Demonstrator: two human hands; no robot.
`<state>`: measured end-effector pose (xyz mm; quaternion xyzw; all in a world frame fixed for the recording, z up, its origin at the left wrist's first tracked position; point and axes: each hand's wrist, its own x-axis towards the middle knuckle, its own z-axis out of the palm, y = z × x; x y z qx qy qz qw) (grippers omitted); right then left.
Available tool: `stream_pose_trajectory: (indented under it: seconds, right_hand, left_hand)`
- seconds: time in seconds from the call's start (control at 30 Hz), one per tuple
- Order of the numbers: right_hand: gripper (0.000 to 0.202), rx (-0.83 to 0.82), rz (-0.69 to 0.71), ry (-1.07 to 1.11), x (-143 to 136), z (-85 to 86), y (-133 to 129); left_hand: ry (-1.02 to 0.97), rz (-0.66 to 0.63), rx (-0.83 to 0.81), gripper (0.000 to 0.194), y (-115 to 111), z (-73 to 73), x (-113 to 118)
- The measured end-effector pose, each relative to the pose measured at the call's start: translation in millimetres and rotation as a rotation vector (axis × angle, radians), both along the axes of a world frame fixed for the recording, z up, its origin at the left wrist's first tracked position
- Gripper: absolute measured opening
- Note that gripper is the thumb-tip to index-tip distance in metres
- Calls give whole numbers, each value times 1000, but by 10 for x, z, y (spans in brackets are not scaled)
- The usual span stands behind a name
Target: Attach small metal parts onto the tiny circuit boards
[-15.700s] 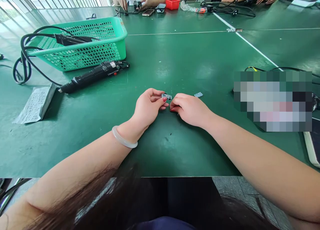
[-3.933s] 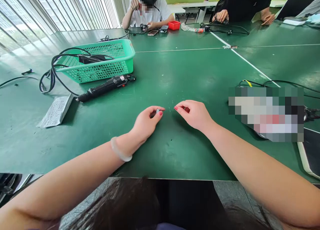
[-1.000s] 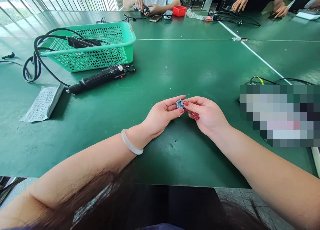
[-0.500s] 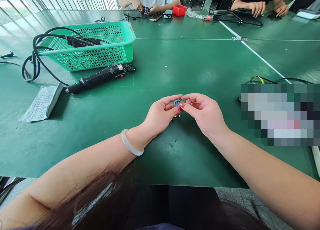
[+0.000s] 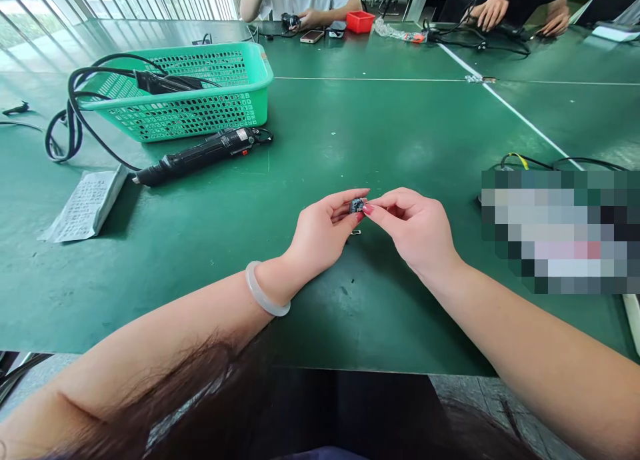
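Observation:
Near the middle of the head view, a tiny dark grey-blue part (image 5: 356, 206) with fine detail sits between my fingertips. It looks like a small electronic component, but its exact kind is too small to tell. My left hand (image 5: 323, 227) pinches it from the left, thumb below and fingers above. From the right, my right hand (image 5: 417, 227) has thumb and index finger closed at the part's edge; whether anything else is between them I cannot make out. Just under the fingers, a small light metal-looking piece (image 5: 355, 233) lies on the green table (image 5: 320, 153).
At the left stand a green basket (image 5: 200, 113) with black cable, a black electric screwdriver (image 5: 200, 155) and a paper-wrapped packet (image 5: 85, 203). A blurred-out object (image 5: 565, 233) is on the right. Across the table, two people work near a red tray (image 5: 360, 21) and a phone (image 5: 312, 36).
The small part has turned between my fingers and looks darker now. My right fingers have closed in a tighter pinch. Across the table, one person's hand has lifted.

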<state>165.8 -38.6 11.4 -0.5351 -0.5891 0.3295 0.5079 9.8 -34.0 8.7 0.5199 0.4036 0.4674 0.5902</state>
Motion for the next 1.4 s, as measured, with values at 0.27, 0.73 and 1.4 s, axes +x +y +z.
stream_pose_trajectory:
  seconds: [0.27,0.73,1.4]
  right_hand:
    - [25,-8,-16,-11,14,1,19]
    - [24,-49,11,69,29,-33,37]
    - [8,46,14,-98,12,26,9]
  left_hand:
    - [-5,-25,7,39,13,-14,-11]
    - [-20,-61,-26,48,9,-7,-23]
    - [-44,-53,-14,32,44,-19,-19]
